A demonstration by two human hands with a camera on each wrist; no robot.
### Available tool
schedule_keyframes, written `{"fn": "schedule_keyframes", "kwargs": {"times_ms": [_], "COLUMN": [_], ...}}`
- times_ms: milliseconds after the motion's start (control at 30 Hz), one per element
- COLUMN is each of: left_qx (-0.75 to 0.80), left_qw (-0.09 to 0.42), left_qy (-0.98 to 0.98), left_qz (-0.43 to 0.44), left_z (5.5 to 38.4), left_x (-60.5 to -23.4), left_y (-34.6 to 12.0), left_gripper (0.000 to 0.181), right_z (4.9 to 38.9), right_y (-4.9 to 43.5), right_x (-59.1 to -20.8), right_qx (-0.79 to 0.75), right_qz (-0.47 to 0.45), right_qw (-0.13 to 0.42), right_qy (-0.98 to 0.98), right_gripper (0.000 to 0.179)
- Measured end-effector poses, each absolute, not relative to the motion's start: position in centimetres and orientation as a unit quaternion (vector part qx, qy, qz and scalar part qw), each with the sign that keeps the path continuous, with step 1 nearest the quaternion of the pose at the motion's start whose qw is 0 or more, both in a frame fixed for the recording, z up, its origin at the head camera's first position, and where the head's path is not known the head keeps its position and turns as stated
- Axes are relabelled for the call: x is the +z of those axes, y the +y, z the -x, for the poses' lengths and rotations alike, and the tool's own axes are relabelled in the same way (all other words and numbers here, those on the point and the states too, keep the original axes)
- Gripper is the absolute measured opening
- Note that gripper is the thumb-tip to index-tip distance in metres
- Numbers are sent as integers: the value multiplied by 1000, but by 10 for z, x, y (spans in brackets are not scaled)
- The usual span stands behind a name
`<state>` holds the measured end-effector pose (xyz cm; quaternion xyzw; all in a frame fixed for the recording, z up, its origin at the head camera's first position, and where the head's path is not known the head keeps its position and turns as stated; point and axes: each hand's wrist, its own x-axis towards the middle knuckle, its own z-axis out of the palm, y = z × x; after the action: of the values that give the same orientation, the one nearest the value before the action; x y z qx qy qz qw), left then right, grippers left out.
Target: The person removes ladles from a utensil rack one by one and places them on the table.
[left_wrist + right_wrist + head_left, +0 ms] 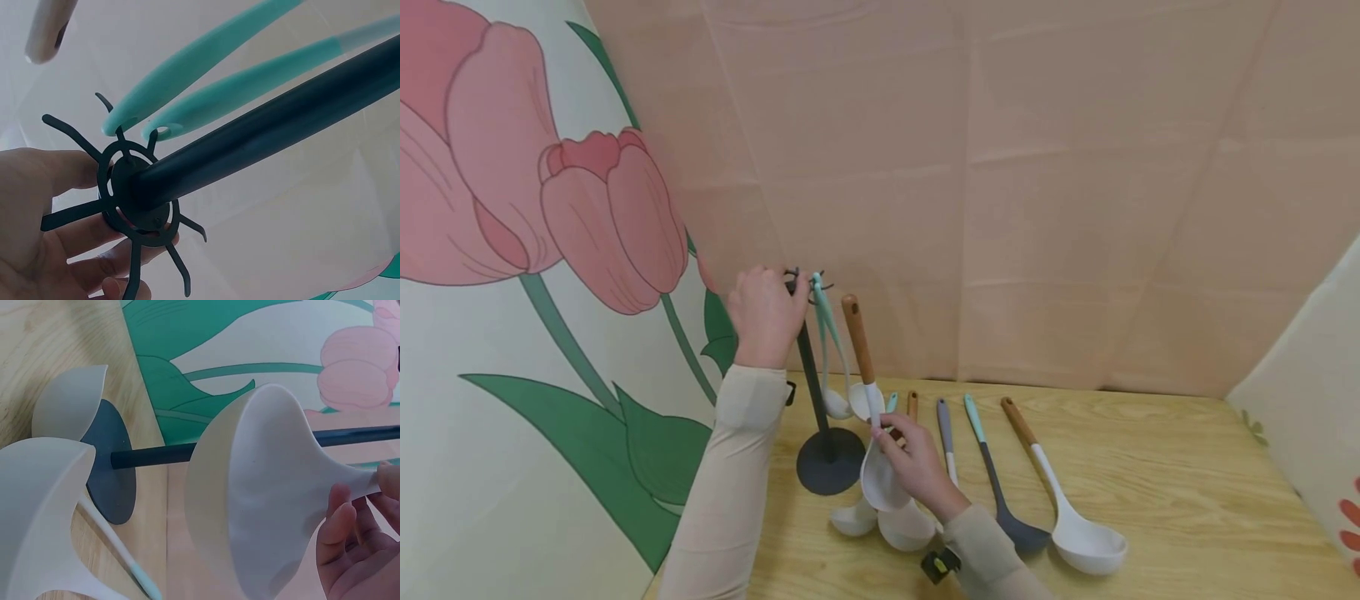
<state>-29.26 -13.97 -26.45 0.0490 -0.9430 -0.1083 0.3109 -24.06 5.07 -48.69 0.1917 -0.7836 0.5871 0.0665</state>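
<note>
At the top of a dark utensil stand [812,379], my left hand [767,315] grips the hook ring [107,167], thumb on one side and fingers on the other. Two turquoise-handled utensils [206,59] hang from neighbouring hooks. My right hand [919,460] pinches the neck of a white ladle [265,481] just right of the pole. The ladle's wooden handle [859,342] points up, its tip apart from the hooks in the left wrist view. Its bowl hangs low, over other ladles on the table.
On the wooden table [1187,492] lie a white ladle with wooden handle [1086,546], a dark ladle with turquoise handle [1018,533], a purple-handled utensil [943,421] and more white ladles [904,527]. A tulip-printed wall [602,225] stands close on the left, a pinkish cloth [1037,208] behind.
</note>
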Motion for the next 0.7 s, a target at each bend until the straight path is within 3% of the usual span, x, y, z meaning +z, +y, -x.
{"fn": "schedule_keyframes", "kwargs": {"times_ms": [500,700], "left_qx": [-113,-116], "left_qw": [315,307], "left_qy": [-941,-943], "left_qz": [-47,-50], "left_z": [291,292], "left_x": [-264,-264], "left_y": [-138,-138], "left_gripper": [42,42], "right_z": [240,240], "right_y": [65,72], "right_x": [-492,-492], "right_qx": [587,581], "right_qz": [-174,-172], "right_qw": [60,81], "right_qy": [-788,-791], "right_gripper": [15,15]}}
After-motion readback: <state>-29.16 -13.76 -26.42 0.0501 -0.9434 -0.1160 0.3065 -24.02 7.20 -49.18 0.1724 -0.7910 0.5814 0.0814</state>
